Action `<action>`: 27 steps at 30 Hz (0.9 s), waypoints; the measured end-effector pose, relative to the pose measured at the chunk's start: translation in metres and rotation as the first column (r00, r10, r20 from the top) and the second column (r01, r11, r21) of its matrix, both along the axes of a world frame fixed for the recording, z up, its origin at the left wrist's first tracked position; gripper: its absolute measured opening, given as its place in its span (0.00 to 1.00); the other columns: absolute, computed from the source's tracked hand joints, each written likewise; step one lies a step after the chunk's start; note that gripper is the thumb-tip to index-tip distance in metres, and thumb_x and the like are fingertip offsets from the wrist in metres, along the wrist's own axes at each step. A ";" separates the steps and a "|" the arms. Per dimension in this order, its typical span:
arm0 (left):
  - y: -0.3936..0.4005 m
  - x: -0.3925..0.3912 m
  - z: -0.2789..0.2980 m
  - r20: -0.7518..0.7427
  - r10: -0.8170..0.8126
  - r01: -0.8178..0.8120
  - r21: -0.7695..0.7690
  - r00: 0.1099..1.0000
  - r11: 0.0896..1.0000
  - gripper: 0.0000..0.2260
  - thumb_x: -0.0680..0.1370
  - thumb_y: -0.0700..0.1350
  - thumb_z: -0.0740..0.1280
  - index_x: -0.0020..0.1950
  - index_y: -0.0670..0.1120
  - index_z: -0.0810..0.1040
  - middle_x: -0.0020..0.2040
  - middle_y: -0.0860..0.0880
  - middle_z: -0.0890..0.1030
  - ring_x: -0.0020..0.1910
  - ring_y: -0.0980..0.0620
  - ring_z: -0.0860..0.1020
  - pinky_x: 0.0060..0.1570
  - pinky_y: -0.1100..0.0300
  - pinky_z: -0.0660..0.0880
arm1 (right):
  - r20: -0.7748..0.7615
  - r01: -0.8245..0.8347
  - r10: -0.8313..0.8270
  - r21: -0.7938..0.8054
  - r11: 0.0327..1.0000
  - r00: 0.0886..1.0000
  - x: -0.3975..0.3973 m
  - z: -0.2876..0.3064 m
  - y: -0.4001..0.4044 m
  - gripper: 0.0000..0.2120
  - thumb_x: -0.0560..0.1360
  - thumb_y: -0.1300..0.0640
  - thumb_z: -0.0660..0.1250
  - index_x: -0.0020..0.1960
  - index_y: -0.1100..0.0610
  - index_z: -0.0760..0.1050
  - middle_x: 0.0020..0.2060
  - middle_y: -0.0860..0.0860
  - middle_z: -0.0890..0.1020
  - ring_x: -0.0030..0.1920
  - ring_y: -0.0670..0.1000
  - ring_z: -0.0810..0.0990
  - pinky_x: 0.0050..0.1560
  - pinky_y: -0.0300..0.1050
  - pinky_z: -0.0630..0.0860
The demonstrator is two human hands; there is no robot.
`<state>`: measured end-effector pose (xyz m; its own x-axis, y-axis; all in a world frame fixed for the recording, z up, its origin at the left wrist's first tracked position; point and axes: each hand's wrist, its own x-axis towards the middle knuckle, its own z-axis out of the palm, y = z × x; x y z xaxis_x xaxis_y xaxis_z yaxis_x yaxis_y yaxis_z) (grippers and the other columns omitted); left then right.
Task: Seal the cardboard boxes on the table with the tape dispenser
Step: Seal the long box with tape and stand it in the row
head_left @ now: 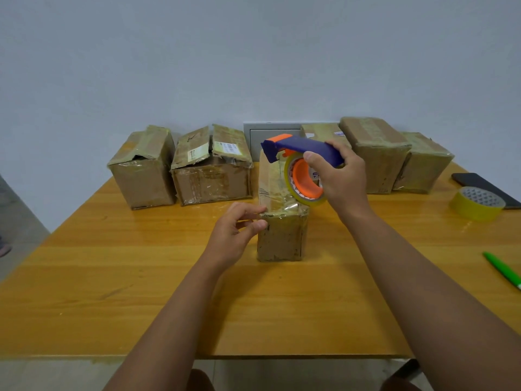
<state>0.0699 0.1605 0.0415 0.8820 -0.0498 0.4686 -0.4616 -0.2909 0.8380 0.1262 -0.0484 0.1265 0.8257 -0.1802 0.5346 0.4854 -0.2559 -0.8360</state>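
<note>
Progress, as judged from the scene:
- Centre box (280, 221), long and narrow, end-on to the viewer: clear tape along the top, a loose glossy end at the near top edge. Judged mid-seal, strip not yet pressed flat or cut.
- Two boxes at the back, left of the fingers: far-left box (143, 167) with a torn, lifted flap; neighbouring box (211, 165) with top flaps gaping. Both judged unsealed.
- Three boxes at the back, right of the fingers: flat box (324, 131) largely hidden behind the dispenser; tall box (377, 153) and outermost box (423, 162) closed, wrapped in yellowish tape. Judged done, though seams too small to confirm.

Hands and tool:
- Left hand (236, 232): fingers curled, thumb and forefinger tips close together at the near-left top corner of the centre box, touching or pinching the loose tape end; exact hold not clear.
- Right hand (338, 176): wrapped round the handle of the tape dispenser (301, 162), thumb across the side. Dispenser raised above the far half of the centre box, blue body with orange hub, cutter end pointing away beyond the fingertips, roll hanging below the thumb.

Elsewhere on the table (141, 277):
- Spare tape roll (476, 203), dark phone (485, 187) and green pen (503, 270), all well right of the right hand.
</note>
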 end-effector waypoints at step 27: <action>-0.037 -0.028 -0.014 0.206 0.535 -0.573 0.334 0.819 0.749 0.21 0.80 0.56 0.62 0.67 0.46 0.77 0.55 0.49 0.70 0.55 0.52 0.71 0.47 0.58 0.74 | 0.004 -0.007 0.008 -0.013 1.000 1.000 0.001 -0.002 -0.003 0.24 0.74 0.49 0.73 0.65 0.57 0.74 0.56 0.51 0.79 0.53 0.49 0.78 0.44 0.28 0.75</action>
